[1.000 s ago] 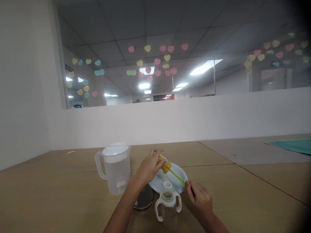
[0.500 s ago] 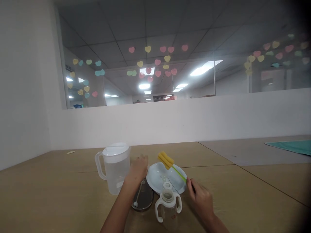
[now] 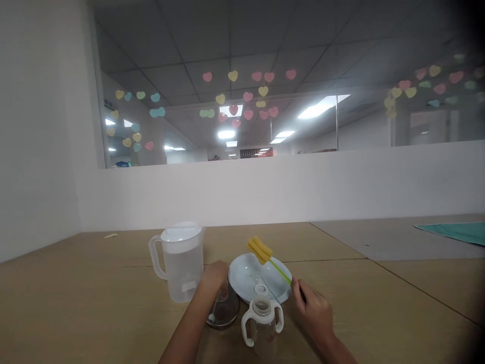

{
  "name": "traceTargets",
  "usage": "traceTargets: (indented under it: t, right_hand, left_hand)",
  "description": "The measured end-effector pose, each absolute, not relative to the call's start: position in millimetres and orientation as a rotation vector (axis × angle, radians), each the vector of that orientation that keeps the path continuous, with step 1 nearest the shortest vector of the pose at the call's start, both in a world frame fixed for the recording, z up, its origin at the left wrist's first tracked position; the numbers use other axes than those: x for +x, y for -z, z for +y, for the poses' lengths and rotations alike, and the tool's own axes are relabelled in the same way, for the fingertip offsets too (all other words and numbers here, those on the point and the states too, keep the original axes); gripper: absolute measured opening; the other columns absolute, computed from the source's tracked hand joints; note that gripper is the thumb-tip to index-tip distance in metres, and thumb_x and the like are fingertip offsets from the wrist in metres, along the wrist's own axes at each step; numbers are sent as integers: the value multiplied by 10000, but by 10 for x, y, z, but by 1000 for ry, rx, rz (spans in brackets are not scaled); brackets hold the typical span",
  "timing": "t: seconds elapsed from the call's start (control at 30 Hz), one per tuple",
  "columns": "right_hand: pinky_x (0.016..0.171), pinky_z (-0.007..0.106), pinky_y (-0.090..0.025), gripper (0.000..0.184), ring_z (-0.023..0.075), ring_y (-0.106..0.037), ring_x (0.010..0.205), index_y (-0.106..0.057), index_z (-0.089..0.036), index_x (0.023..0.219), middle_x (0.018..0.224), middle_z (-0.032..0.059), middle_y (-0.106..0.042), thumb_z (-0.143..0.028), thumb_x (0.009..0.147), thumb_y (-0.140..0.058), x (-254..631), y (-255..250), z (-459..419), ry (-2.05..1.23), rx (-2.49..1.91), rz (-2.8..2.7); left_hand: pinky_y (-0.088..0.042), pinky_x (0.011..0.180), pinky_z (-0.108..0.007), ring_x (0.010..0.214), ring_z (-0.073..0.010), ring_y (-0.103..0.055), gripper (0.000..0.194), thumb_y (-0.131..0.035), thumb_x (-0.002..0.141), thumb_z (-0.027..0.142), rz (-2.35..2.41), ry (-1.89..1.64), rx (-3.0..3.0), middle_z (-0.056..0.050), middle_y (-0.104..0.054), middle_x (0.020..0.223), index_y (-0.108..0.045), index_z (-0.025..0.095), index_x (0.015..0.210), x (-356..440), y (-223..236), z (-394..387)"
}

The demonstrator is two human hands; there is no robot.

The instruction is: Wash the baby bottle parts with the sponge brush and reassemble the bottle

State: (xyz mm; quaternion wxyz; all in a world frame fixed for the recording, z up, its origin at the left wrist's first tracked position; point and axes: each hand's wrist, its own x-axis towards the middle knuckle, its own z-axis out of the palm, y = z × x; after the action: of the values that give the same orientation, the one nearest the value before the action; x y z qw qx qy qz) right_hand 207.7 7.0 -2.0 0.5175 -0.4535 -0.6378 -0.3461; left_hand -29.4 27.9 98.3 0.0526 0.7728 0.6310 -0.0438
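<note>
My right hand (image 3: 312, 308) is closed round the green handle of a yellow sponge bottle brush (image 3: 260, 250), its head raised over the far side of a white dish (image 3: 237, 283). To the left, my left hand (image 3: 216, 275) reaches down over a dark round metal dish (image 3: 227, 316). Its fingers are bent and mostly hidden; something see-through seems to be at the fingertips, too unclear to name. A thin straw with a white end (image 3: 212, 317) lies in the metal dish. Between my arms stands a clear baby bottle (image 3: 263, 328) with white handles, upright and without a lid.
A lidded plastic jug (image 3: 184, 268) stands left of my left hand. Small clear and white parts, including a white ring (image 3: 261, 289), are at the white dish. A teal cloth (image 3: 458, 232) lies far right. A low wall with a window rises behind the table.
My left hand has come away from the brush head and moved left and down to the metal dish, uncovering the sponge. My right hand keeps holding the brush in nearly the same place.
</note>
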Motion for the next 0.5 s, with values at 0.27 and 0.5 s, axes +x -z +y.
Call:
traceTargets:
  t: [0.27, 0.5]
  right_hand:
    - [463, 224, -277, 472, 79, -435, 387, -540, -169, 550, 431, -11, -514, -318, 937, -315, 2063, 0, 55, 840, -1085, -1523]
    - [467, 223, -284, 460, 80, -452, 402, -548, -166, 572, 447, -4, -528, -316, 939, -316, 2064, -8, 41, 823, -1086, -1540]
  left_hand:
    - [-504, 792, -319, 976, -290, -614, 620, -793, 475, 158, 1922, 192, 2346, -124, -646, 1083, -626, 195, 1071, -300, -846, 364]
    - [-500, 791, -322, 986, -288, -610, 524, -746, 553, 196, 1940, 142, 2373, -143, -638, 1089, -636, 170, 1065, -287, -687, 465]
